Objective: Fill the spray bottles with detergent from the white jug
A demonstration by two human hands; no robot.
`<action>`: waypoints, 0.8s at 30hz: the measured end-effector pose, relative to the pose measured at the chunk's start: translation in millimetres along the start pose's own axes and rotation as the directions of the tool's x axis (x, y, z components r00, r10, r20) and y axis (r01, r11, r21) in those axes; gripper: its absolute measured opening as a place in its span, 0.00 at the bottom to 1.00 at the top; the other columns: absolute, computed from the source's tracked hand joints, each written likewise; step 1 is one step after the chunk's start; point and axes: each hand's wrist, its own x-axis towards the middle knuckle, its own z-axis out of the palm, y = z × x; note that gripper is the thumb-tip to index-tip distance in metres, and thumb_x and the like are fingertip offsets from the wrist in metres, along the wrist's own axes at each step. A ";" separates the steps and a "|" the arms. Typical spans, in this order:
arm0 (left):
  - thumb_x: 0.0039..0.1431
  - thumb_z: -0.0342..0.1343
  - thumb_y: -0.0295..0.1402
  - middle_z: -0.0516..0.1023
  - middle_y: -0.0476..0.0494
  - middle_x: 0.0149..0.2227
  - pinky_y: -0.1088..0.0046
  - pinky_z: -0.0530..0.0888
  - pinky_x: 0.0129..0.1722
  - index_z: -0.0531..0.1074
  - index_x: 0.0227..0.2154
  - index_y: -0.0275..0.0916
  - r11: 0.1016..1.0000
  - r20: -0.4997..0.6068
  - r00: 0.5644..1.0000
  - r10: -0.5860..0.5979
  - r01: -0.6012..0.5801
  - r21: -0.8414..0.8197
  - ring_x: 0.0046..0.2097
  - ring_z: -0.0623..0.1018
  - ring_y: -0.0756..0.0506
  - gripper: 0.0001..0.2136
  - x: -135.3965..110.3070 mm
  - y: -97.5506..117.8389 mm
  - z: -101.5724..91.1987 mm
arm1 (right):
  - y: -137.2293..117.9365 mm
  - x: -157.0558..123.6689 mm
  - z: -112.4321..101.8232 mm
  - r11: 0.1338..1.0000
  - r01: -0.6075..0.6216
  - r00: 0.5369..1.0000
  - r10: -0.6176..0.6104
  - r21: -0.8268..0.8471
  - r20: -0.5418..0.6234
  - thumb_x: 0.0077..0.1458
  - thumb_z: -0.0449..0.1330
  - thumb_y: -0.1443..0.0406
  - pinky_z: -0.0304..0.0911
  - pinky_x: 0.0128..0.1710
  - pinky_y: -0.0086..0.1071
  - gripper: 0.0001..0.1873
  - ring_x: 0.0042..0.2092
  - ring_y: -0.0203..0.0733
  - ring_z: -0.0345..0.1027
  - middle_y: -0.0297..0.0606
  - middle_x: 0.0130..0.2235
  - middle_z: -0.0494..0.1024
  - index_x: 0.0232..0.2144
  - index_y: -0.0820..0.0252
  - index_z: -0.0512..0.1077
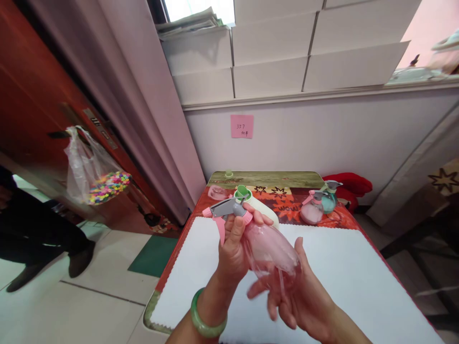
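A clear pink spray bottle is tilted over the table, its grey and pink trigger head pointing to the left. My left hand, with a green bangle on the wrist, is closed round the bottle's neck just below the head. At the bottle's base is my right hand, palm up with the fingers spread and slightly blurred; whether the palm touches the bottle I cannot tell. Just behind stands a white container with a green rim and a green cup-like piece on top, partly hidden by the trigger head.
A white mat covers the near part of the table. Pink and teal spray bottles stand at the right back. A pink sticky note is on the wall. To the left, a person's legs show near a bag of colourful pieces.
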 end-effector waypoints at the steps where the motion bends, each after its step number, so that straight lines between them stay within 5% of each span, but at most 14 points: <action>1: 0.66 0.54 0.40 0.73 0.47 0.34 0.59 0.72 0.52 0.74 0.42 0.42 1.000 -0.023 1.000 0.020 -0.020 0.008 0.43 0.79 0.43 0.10 0.0 0.5 -0.2 | 4.2 2.6 -3.4 0.987 0.140 0.987 -0.145 -0.076 -0.066 0.48 0.36 0.26 0.65 0.15 0.27 0.57 0.30 0.47 0.79 0.59 0.44 0.80 0.52 0.67 0.70; 2: 0.66 0.53 0.40 0.73 0.47 0.34 0.60 0.72 0.52 0.74 0.42 0.42 0.999 -0.051 0.998 0.048 -0.047 0.026 0.43 0.79 0.44 0.09 0.1 0.9 -0.6 | 9.1 5.4 -7.3 0.931 0.306 0.935 -0.333 -0.199 -0.122 0.47 0.41 0.26 0.70 0.18 0.31 0.56 0.36 0.51 0.80 0.59 0.50 0.77 0.56 0.63 0.67; 4: 0.67 0.53 0.39 0.74 0.47 0.34 0.61 0.72 0.52 0.74 0.43 0.42 0.993 -0.095 0.991 0.098 -0.092 0.070 0.43 0.78 0.44 0.09 0.0 1.8 -1.9 | 19.2 11.0 -15.7 0.627 0.569 0.689 -0.717 -0.533 -0.107 0.41 0.57 0.29 0.78 0.33 0.42 0.57 0.49 0.59 0.76 0.57 0.60 0.69 0.63 0.56 0.58; 6: 0.67 0.53 0.39 0.75 0.47 0.35 0.61 0.72 0.52 0.74 0.43 0.43 0.988 -0.112 0.987 0.116 -0.104 0.113 0.44 0.79 0.44 0.09 -0.7 3.0 -4.2 | 26.6 15.1 -22.1 0.197 0.581 0.409 -0.910 -0.790 0.074 0.36 0.73 0.41 0.73 0.51 0.52 0.61 0.60 0.64 0.67 0.54 0.65 0.63 0.65 0.52 0.53; 8: 0.66 0.53 0.40 0.77 0.46 0.37 0.60 0.72 0.53 0.75 0.44 0.42 0.986 -0.106 0.990 0.095 -0.080 0.143 0.44 0.79 0.43 0.10 -1.8 5.0 -7.4 | 30.3 17.0 -23.8 -0.049 0.490 0.277 -0.938 -0.871 0.208 0.38 0.77 0.52 0.67 0.57 0.55 0.57 0.62 0.65 0.63 0.52 0.64 0.64 0.65 0.52 0.54; 10: 0.66 0.53 0.41 0.79 0.44 0.37 0.59 0.72 0.54 0.76 0.44 0.41 0.987 -0.070 0.995 0.063 -0.052 0.155 0.45 0.79 0.42 0.12 -2.9 8.1 -10.6 | 30.9 16.7 -20.7 0.016 0.539 0.324 -0.927 -0.842 0.190 0.42 0.75 0.54 0.73 0.49 0.49 0.51 0.55 0.61 0.72 0.51 0.59 0.70 0.63 0.53 0.56; 11: 0.66 0.54 0.42 0.79 0.43 0.37 0.57 0.72 0.54 0.76 0.43 0.41 0.988 -0.042 0.998 0.047 -0.041 0.151 0.45 0.80 0.41 0.13 -3.4 10.0 -11.8 | 30.2 15.8 -17.7 0.158 0.604 0.415 -0.899 -0.781 0.139 0.42 0.74 0.51 0.76 0.40 0.44 0.50 0.47 0.57 0.76 0.50 0.56 0.73 0.62 0.53 0.56; 13: 0.65 0.54 0.44 0.79 0.43 0.35 0.54 0.72 0.54 0.76 0.42 0.41 0.992 0.019 1.000 0.020 -0.022 0.127 0.46 0.80 0.39 0.14 -4.1 13.6 -12.9 | 26.9 13.3 -10.3 0.566 0.636 0.686 -0.726 -0.525 0.049 0.45 0.67 0.41 0.70 0.20 0.33 0.48 0.30 0.46 0.77 0.49 0.48 0.78 0.61 0.56 0.58; 15: 0.64 0.54 0.46 0.79 0.43 0.33 0.53 0.72 0.55 0.77 0.42 0.41 0.994 0.051 0.998 0.022 -0.028 0.104 0.46 0.80 0.38 0.15 -4.5 15.9 -12.1 | 21.5 10.7 -2.7 0.892 0.405 0.914 -0.402 -0.200 0.058 0.48 0.55 0.32 0.57 0.11 0.25 0.47 0.17 0.34 0.67 0.47 0.40 0.80 0.56 0.60 0.64; 16: 0.64 0.54 0.46 0.78 0.44 0.33 0.53 0.72 0.55 0.77 0.41 0.41 0.995 0.050 0.998 0.030 -0.035 0.094 0.46 0.80 0.38 0.15 -4.8 16.3 -11.3 | 18.5 9.7 0.8 0.966 0.247 0.966 -0.239 -0.075 0.095 0.49 0.49 0.29 0.52 0.09 0.23 0.48 0.14 0.30 0.62 0.46 0.36 0.80 0.53 0.62 0.67; 19: 0.65 0.53 0.44 0.77 0.45 0.33 0.55 0.73 0.54 0.76 0.41 0.41 0.996 -0.026 0.998 0.057 -0.055 0.065 0.44 0.81 0.40 0.13 -5.7 14.9 -9.7 | 12.2 9.7 8.4 0.998 0.023 0.992 -0.030 0.053 0.123 0.49 0.42 0.27 0.50 0.10 0.20 0.51 0.15 0.28 0.63 0.49 0.36 0.81 0.48 0.64 0.70; 21: 0.65 0.55 0.43 0.77 0.46 0.34 0.58 0.74 0.53 0.76 0.40 0.41 0.995 -0.107 0.991 0.081 -0.073 0.073 0.43 0.81 0.42 0.12 -6.7 13.8 -10.5 | 12.6 12.3 9.6 0.972 0.225 0.974 -0.225 -0.064 0.011 0.48 0.46 0.27 0.55 0.11 0.22 0.51 0.21 0.35 0.71 0.51 0.43 0.80 0.54 0.60 0.67; 22: 0.64 0.56 0.43 0.77 0.47 0.34 0.60 0.74 0.52 0.76 0.40 0.42 0.993 -0.140 0.986 0.095 -0.083 0.084 0.42 0.81 0.43 0.11 -7.3 13.8 -11.4 | 13.9 14.0 8.9 0.907 0.379 0.919 -0.391 -0.185 -0.037 0.45 0.52 0.28 0.61 0.14 0.25 0.52 0.26 0.39 0.74 0.51 0.48 0.79 0.57 0.58 0.64; 24: 0.63 0.57 0.44 0.78 0.47 0.34 0.61 0.75 0.51 0.76 0.41 0.42 0.991 -0.164 0.981 0.105 -0.089 0.099 0.42 0.81 0.44 0.12 -8.9 15.9 -13.5 | 17.4 17.5 5.9 0.655 0.605 0.729 -0.685 -0.453 -0.017 0.33 0.68 0.33 0.72 0.26 0.32 0.57 0.38 0.48 0.77 0.49 0.53 0.75 0.60 0.53 0.61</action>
